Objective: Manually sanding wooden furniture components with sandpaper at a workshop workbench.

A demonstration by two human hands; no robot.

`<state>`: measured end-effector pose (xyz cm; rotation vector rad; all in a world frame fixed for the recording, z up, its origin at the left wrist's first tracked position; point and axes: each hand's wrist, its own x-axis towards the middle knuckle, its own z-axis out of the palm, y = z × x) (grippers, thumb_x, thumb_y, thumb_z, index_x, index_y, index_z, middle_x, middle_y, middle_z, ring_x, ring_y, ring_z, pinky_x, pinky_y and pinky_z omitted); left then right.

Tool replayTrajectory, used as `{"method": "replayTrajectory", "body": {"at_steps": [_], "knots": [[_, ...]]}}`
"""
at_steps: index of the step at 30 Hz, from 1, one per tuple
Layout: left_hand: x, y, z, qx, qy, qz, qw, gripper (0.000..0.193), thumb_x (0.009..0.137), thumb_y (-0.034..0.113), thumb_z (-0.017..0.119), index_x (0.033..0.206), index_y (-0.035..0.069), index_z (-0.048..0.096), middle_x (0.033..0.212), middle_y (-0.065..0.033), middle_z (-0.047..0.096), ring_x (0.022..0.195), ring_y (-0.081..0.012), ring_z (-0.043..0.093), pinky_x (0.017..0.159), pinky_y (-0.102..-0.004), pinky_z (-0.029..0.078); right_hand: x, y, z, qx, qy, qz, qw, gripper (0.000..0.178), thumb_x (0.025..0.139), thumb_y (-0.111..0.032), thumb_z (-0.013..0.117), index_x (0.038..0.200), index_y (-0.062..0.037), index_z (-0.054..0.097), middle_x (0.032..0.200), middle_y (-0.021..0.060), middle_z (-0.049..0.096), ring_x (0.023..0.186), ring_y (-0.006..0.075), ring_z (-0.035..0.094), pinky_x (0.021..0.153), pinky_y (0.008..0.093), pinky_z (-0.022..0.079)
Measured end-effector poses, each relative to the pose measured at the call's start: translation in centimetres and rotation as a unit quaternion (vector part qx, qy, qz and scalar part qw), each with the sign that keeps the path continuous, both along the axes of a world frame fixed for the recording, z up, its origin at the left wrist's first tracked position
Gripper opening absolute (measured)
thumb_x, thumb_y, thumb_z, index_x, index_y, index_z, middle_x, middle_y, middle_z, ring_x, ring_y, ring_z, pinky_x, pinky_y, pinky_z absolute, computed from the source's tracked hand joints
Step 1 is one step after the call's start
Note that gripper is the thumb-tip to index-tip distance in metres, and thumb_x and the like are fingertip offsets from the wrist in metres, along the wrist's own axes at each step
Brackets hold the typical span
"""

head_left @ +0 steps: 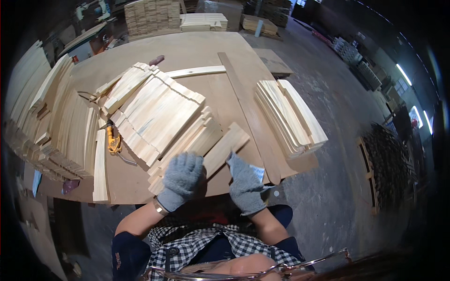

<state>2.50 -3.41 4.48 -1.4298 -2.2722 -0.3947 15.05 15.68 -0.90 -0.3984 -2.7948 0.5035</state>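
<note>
The board [229, 146] lay flat near the close edge of the table [206, 47], just right of the pile [159, 110]. Its long axis ran slantwise: the far end pointed away and to the right, and the near end pointed back toward the left hand [182, 180]. This axis was nearly parallel to the stepped pieces at the near side of the pile. The left hand, in a grey glove, had its fingers bent over the ends of these pieces; whether it gripped one, I could not tell. The right hand [247, 183], also gloved, was just beside the board, and its grip I could not tell either. Farther right lay a long brown strip [246, 112], then a stack [290, 117]. A yellow tool [113, 143] was left of the pile
</note>
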Motion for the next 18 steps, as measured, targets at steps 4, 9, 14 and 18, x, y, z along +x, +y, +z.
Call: {"method": "replayTrajectory", "body": {"at_steps": [4,9,14,18], "knots": [[-0.4,-0.1,1.0,0.007,-0.053,0.09,0.995,0.072,0.074,0.035,0.08,0.134,0.004,0.054,0.138,-0.0212,0.052,0.129,-0.0439,0.047,0.106,-0.0544,0.038,-1.1,3.3,2.4,0.087,0.101,-0.043,0.99,0.056,0.088,-0.011,0.052,0.143,0.0007,0.046,0.146,0.0262,0.047,0.125,0.0413,0.051,0.106,0.0493,0.041],[0.7,1.1,-0.5,-0.05,-0.103,0.02,0.993,0.067,0.085,0.043,0.07,0.135,0.002,0.054,0.145,-0.0227,0.048,0.138,-0.0454,0.041,0.116,-0.0625,0.024,-7.4,8.2,4.2,0.067,0.035,-0.081,0.994,0.042,0.087,-0.013,0.054,0.128,-0.0022,0.058,0.131,0.0209,0.059,0.117,0.0384,0.058,0.1,0.0474,0.046],[1.4,1.4,-2.8,-0.041,-0.106,-0.017,0.993,0.056,0.093,0.034,0.059,0.135,-0.003,0.053,0.143,-0.0253,0.05,0.14,-0.0451,0.04,0.116,-0.0681,0.018,-14.8,9.4,3.2,0.098,-0.167,0.056,0.979,0.038,0.086,-0.01,0.053,0.123,-0.0042,0.062,0.114,0.0224,0.067,0.11,0.0388,0.062,0.096,0.046,0.049],[1.3,1.4,-3.1,-0.043,-0.14,-0.009,0.989,0.058,0.093,0.033,0.059,0.136,-0.004,0.05,0.143,-0.0258,0.05,0.14,-0.0457,0.04,0.118,-0.0659,0.018,-12.3,7.7,0.6,0.134,-0.081,-0.021,0.987,0.03,0.09,-0.017,0.056,0.116,-0.0051,0.065,0.12,0.0202,0.066,0.112,0.0326,0.063,0.092,0.0439,0.051]]}}
